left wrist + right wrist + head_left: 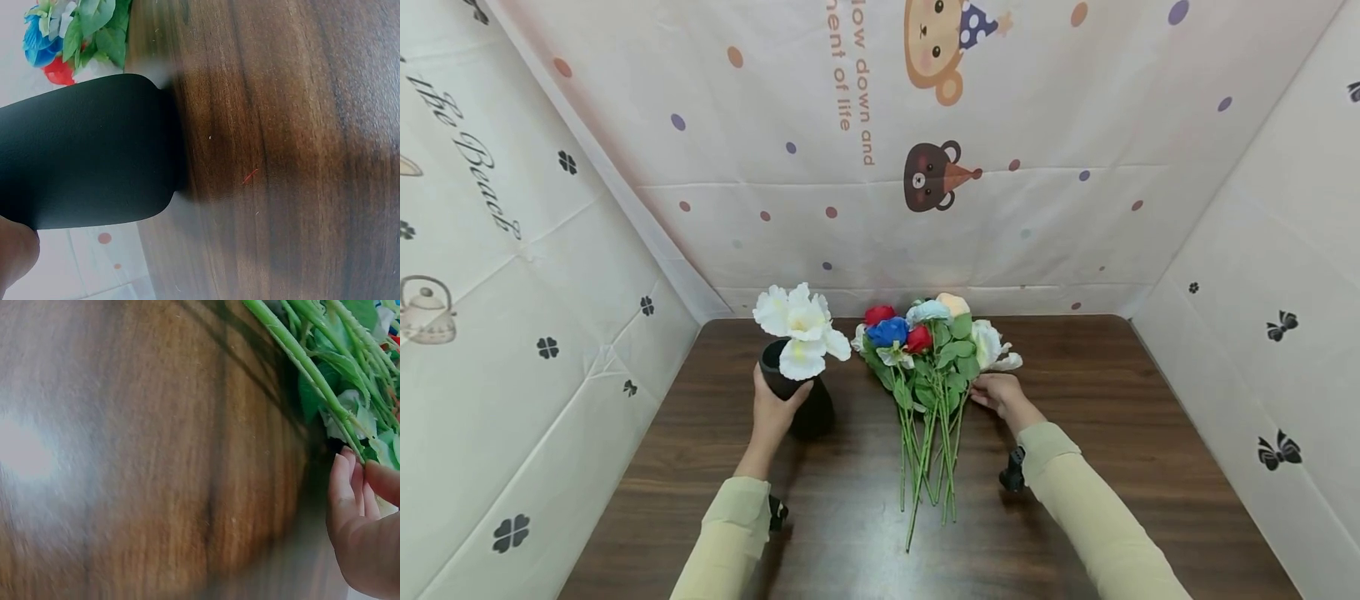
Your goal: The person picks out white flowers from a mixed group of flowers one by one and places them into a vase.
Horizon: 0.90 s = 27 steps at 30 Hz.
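My left hand (772, 412) grips a black vase (814, 413) around its upper part, near the mouth. A large white flower (803, 321) stands in the vase, its petals spreading over the rim. In the left wrist view the vase's smooth dark side (94, 153) fills the left part, with its base close to the wooden table. My right hand (998, 393) is at the right side of a bunch of flowers, below a white bloom (987, 343). In the right wrist view its thumb and fingers pinch a green stem (315, 387).
The bunch lies on the brown wooden table (1075, 358), with red flowers (919, 339), a blue flower (887, 332), a pale blue one (928, 312) and a peach one (953, 303). Long green stems (917, 475) point toward me. Printed white cloth (1030, 233) surrounds the table's back and sides.
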Motion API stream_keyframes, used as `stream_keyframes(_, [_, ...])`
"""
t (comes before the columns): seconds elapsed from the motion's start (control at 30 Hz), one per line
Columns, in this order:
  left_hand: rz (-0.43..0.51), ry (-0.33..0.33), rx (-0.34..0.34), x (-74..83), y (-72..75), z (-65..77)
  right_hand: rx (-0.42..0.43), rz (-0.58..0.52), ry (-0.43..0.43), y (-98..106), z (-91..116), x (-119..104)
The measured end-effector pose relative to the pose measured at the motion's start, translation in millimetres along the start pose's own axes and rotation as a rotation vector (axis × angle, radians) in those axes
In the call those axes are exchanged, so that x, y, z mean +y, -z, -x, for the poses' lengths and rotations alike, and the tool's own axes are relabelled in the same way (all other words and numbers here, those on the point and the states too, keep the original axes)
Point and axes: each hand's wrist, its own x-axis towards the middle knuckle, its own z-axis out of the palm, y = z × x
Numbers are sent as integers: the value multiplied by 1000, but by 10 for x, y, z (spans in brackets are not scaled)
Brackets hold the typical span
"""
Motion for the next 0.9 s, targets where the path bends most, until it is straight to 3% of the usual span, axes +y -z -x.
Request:
stream_keyframes(0.2, [10,-11,2,7,-6,9,10,15,57,85,75,-122])
stream_keyframes(0.5, [-29,67,-15,39,10,2,89,133,214,60,154,-304])
stream_keyframes(0.83, [-8,53,-13,94,14,19,136,246,340,19,229,-475])
stream_keyframes(0.9, [-8,37,-8,46,11,7,145,276,369,8,261,-511])
